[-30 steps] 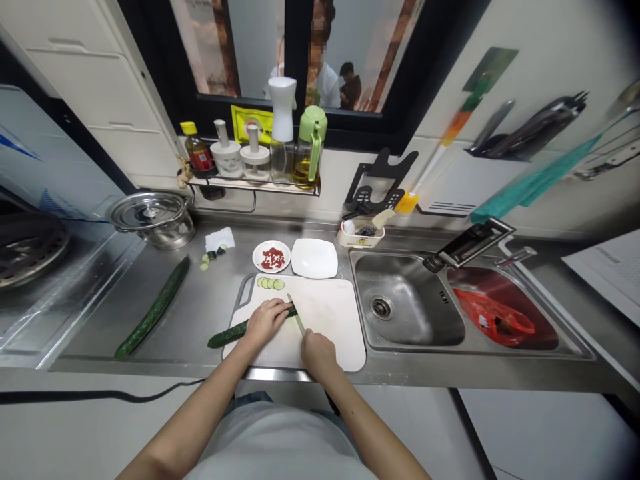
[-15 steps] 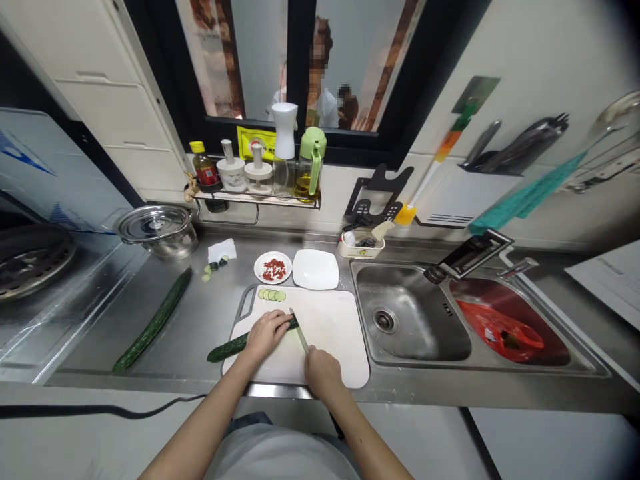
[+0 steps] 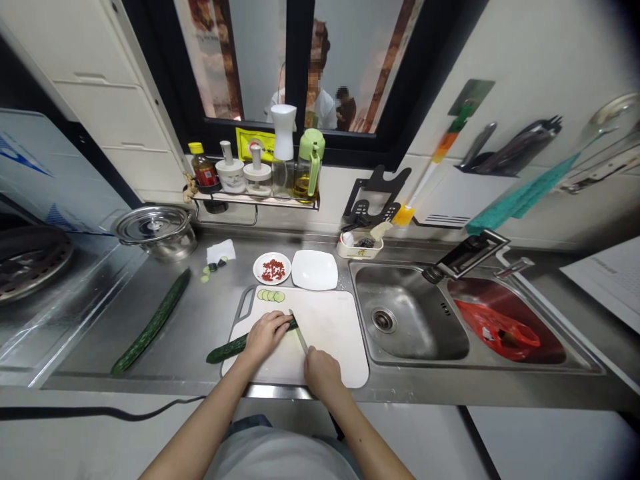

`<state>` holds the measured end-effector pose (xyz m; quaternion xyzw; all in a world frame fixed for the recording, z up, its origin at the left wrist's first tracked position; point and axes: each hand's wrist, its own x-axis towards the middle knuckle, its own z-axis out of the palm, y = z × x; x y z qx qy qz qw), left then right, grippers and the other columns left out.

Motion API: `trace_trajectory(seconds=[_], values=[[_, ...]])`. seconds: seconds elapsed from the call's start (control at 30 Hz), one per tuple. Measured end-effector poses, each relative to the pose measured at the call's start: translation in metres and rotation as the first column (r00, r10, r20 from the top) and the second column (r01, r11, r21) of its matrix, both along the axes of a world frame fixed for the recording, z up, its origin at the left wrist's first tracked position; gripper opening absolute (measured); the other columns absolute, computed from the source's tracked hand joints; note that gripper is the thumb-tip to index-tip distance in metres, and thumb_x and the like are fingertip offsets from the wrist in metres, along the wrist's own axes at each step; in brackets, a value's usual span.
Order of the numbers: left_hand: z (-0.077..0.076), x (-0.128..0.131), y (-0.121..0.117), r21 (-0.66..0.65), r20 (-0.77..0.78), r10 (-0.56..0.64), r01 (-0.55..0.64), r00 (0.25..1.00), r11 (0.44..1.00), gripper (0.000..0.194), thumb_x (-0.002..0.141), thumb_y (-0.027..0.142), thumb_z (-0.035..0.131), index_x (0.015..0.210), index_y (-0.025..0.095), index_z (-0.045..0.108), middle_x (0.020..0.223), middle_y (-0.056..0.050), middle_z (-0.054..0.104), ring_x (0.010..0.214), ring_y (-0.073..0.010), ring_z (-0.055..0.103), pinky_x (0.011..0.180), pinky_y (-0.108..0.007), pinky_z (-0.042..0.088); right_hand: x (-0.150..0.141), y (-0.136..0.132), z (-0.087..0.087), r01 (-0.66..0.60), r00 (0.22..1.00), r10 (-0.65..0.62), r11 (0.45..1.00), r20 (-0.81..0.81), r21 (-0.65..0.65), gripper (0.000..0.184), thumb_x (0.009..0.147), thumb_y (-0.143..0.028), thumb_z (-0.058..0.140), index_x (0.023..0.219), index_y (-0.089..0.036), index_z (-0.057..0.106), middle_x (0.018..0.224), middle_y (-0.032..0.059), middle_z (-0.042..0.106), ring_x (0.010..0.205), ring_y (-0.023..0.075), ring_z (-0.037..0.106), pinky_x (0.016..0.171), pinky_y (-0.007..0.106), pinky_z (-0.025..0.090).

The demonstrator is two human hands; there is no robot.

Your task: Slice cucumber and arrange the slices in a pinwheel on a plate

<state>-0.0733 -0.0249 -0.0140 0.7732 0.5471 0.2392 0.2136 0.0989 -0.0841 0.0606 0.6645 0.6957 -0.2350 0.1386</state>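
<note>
Still clamping the cucumber (image 3: pixel 229 349) on the cutting board (image 3: pixel 333 330) under the left hand (image 3: pixel 267 335) and gripping the knife (image 3: pixel 301 339) in the right hand (image 3: pixel 323 371), almost unchanged from before.

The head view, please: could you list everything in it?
cucumbers: 2, green, counter and board
slices: several, green, board and counter
knife: 1, silver, board
board: 1, white, counter
plates: 2, white, behind board
pieces: many, red, left plate
tissue: 1, white, counter
pot: 1, silver, left
containers: 5, mixed, shelf
sink: 1, silver, right
tap: 1, black, sink
bag: 1, red, sink
cloth: 1, teal, wall
utensils: several, mixed, wall
people: 2, white and dark, window
left hand: 1, bare, cucumber
right hand: 1, bare, knife
</note>
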Motion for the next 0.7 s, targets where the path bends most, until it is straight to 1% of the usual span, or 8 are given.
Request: trace_trajectory(seconds=[0.3,0.7], values=[[-0.003,-0.001,0.0,0.024,-0.002,-0.003,0.003,1.0,1.0,0.029,0.092,0.033,0.048,0.114,0.029,0.067,0.11,-0.003,0.065,0.1,-0.0176,0.058,0.09,-0.03,0.046,-0.008,0.014,-0.003,-0.002,1.0,0.003,0.999,-0.013,0.036,0.035,0.09,-0.009,0.032,0.108,-0.01,0.062,0.101,0.0178,0.069,0.1,0.0249,0.066,0.079,0.031,0.047],[-0.002,-0.001,-0.002,0.003,0.001,0.005,-0.005,1.0,1.0,0.03,0.092,0.033,0.047,0.114,0.03,0.067,0.112,-0.002,0.064,0.1,-0.0168,0.058,0.09,-0.03,0.046,-0.01,0.016,-0.008,0.009,1.0,-0.009,0.999,-0.001,0.035,0.034,0.089,-0.009,0.033,0.107,-0.011,0.062,0.1,0.0171,0.07,0.098,0.0242,0.066,0.077,0.031,0.047]])
